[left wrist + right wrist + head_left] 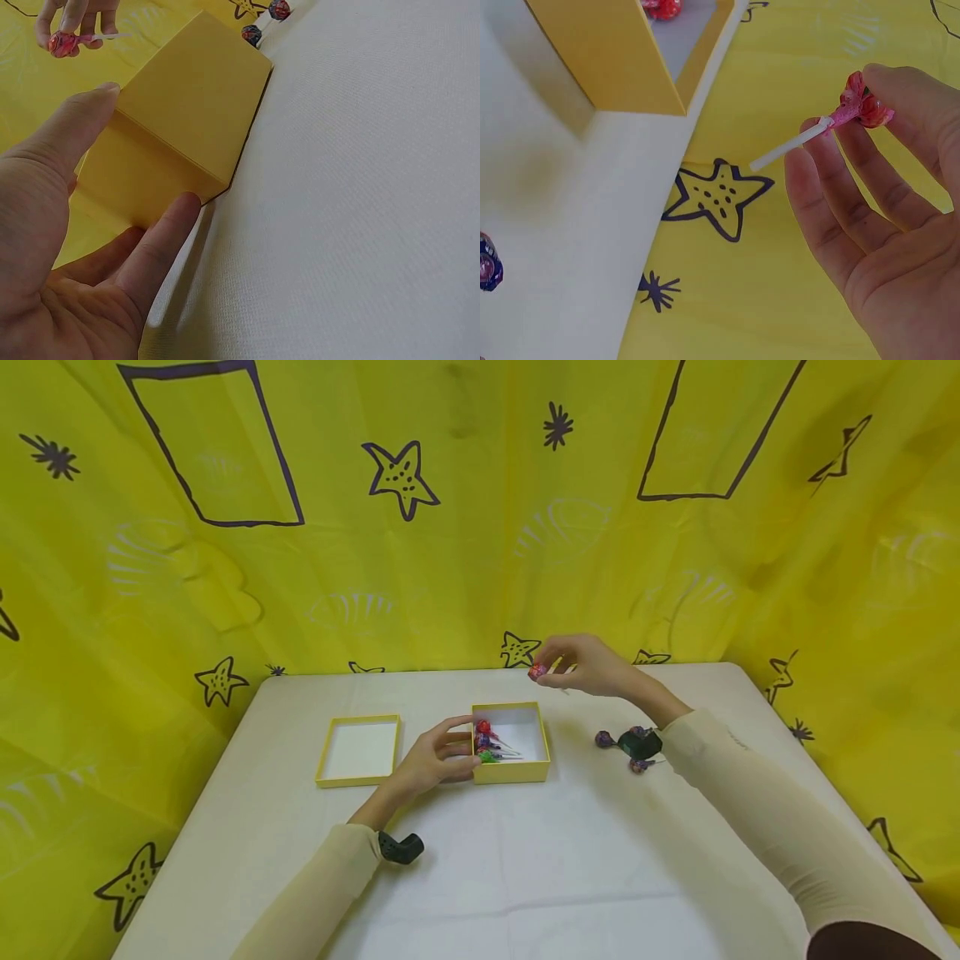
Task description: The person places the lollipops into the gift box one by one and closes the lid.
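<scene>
A pink-red wrapped lollipop (537, 672) with a white stick is pinched by my right hand (591, 667), raised beyond the back right of the box. In the right wrist view, thumb and fingertips meet around the lollipop (851, 105), stick pointing toward the left. My left hand (431, 762) grips the left side of an open yellow box (517, 772) standing on the table. The left wrist view shows thumb and fingers spread against two edges of the box (199, 97). Inside, several lollipops (486, 739) in red, purple and green wrappers lie along the left wall.
A shallow yellow-rimmed lid (360, 750) with a white inside lies left of the box. Several dark-wrapped lollipops (603, 739) lie on the white-covered table (465, 893) to the right, partly hidden by the right wrist's camera (640, 744). A yellow curtain (465, 577) hangs behind.
</scene>
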A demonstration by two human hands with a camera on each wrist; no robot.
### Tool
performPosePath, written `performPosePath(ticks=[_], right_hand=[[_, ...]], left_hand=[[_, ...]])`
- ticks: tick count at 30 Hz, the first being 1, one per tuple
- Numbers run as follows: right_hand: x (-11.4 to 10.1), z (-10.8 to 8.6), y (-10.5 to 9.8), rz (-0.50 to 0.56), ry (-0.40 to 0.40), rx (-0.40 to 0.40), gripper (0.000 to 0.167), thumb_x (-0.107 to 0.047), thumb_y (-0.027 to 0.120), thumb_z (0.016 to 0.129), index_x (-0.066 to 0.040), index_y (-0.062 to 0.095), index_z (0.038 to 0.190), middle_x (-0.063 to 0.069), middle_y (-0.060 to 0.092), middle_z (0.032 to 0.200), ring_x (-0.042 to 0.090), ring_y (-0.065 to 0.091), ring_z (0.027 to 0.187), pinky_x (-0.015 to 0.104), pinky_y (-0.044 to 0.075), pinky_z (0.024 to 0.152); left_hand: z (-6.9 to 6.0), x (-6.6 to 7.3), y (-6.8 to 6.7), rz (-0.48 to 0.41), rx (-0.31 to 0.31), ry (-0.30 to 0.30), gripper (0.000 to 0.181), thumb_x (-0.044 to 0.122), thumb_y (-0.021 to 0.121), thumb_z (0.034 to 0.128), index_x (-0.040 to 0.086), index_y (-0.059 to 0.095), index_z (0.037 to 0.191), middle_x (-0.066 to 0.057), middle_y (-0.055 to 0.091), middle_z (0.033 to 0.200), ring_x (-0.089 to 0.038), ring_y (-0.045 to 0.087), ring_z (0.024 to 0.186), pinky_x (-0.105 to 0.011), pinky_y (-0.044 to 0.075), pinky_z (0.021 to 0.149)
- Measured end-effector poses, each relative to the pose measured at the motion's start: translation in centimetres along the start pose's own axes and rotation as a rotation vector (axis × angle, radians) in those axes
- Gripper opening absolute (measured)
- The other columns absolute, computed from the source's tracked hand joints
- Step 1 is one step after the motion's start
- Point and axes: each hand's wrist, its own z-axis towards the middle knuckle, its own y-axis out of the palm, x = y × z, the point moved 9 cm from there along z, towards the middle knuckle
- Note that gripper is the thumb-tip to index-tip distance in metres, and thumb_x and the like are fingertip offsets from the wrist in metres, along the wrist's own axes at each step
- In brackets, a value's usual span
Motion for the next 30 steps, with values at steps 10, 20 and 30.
performPosePath(ticks=[10,20,30], right_hand=[[-1.2,1.3,2.6,-0.022,-0.023,-0.053,0.025,-0.014,0.080,0.091,-0.006,0.072,0.114,0.007,0.075,0.106,0.024,0.072,0.089,0.033,0.062,0.072],[-1.4,2.2,5.0,0.013,-0.053,-0.111,0.021,-0.013,0.079,0.092,-0.008,0.072,0.111,0.003,0.075,0.104,0.021,0.070,0.095,0.036,0.061,0.085],[0.1,2.3,8.0,0.018,0.020,-0.162,0.018,-0.014,0.079,0.092,-0.013,0.071,0.108,0.003,0.074,0.103,0.021,0.069,0.095,0.034,0.060,0.082]], left_hand=[[0.2,-0.3,0.0,-0.001,0.012,-0.023,0.074,0.013,0.079,0.0924,0.021,0.042,0.157,-0.020,0.046,0.153,-0.038,0.054,0.132,-0.042,0.058,0.094],[0.3,-0.4,0.1,-0.026,0.012,-0.030,0.074,0.012,0.078,0.0929,0.021,0.042,0.157,-0.020,0.045,0.153,-0.039,0.053,0.133,-0.044,0.059,0.093],[0.2,-0.2,0.1,-0.036,0.016,-0.029,0.074,0.010,0.079,0.0920,0.021,0.043,0.156,-0.021,0.047,0.152,-0.038,0.055,0.131,-0.043,0.059,0.091]])
